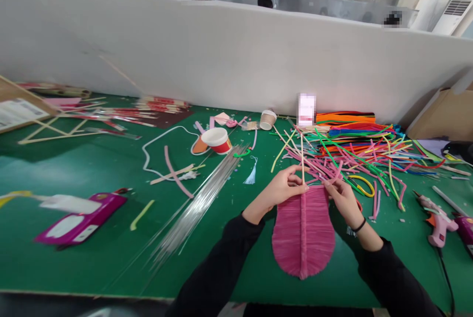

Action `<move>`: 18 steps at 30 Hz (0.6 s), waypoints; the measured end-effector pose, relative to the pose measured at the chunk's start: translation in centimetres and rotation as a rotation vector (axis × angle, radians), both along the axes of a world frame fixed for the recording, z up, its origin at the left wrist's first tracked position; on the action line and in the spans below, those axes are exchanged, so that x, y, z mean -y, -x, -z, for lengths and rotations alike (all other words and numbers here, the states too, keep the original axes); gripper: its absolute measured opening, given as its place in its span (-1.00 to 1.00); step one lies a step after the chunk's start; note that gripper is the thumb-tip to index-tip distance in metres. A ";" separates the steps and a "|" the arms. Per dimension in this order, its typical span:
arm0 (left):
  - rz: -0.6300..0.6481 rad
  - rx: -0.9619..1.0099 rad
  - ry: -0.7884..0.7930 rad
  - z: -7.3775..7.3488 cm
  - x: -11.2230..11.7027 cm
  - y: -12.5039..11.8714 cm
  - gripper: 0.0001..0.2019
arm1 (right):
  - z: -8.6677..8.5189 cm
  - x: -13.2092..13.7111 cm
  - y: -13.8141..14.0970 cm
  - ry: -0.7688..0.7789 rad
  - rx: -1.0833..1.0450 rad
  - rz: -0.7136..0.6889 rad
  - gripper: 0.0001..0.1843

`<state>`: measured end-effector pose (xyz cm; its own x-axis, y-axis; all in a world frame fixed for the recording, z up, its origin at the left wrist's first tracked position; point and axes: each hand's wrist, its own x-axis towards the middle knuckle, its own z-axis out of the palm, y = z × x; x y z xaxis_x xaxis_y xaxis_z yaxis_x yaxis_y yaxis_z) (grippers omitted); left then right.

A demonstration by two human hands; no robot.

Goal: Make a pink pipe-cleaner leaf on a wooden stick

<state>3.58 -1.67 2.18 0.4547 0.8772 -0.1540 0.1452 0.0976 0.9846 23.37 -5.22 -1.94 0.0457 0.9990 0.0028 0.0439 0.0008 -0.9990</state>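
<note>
A pink fan-shaped piece [318, 228], made of rows of pipe cleaners, lies on the green table with a covered rib down its middle. A thin wooden stick [302, 152] extends from the rib away from me. My left hand [286, 188] is closed where the stick meets the pink rows, its thumb against the stick. At the piece's upper right corner, my right hand [343, 201] pinches a pink pipe cleaner [337, 171], whose free end sticks up past the fingers. The fingers partly hide the top row.
Beyond my hands lies a heap of coloured pipe cleaners [354, 144] beside a bright phone screen [306, 109]. A pink glue gun [438, 221] rests at right. To the left are a paper cup [218, 141], metal wires [199, 204] and a purple device [86, 218]. A white partition [221, 51] stands behind.
</note>
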 end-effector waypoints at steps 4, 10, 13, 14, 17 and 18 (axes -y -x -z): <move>0.004 -0.029 -0.028 0.2 -0.2 0.1 -0.53 | 0.5 -0.2 -0.3 0.036 -0.054 -0.024 -0.54; 0.029 -0.056 -0.073 0.2 0.0 -0.2 -0.52 | 0.1 -0.1 -0.2 0.124 -0.173 -0.096 -0.54; 0.026 -0.064 -0.073 0.3 0.0 -0.3 -0.51 | 0.0 0.0 -0.1 0.191 -0.257 -0.115 -0.54; 0.024 -0.064 -0.070 0.3 0.0 -0.3 -0.51 | 0.0 0.1 -0.1 0.213 -0.275 -0.117 -0.53; 0.018 -0.051 -0.052 0.3 0.0 -0.2 -0.52 | 0.3 0.1 0.2 0.256 -0.295 -0.064 -0.51; 0.017 -0.047 -0.046 0.3 0.0 -0.2 -0.53 | 0.4 0.2 0.3 0.247 -0.291 -0.017 -0.49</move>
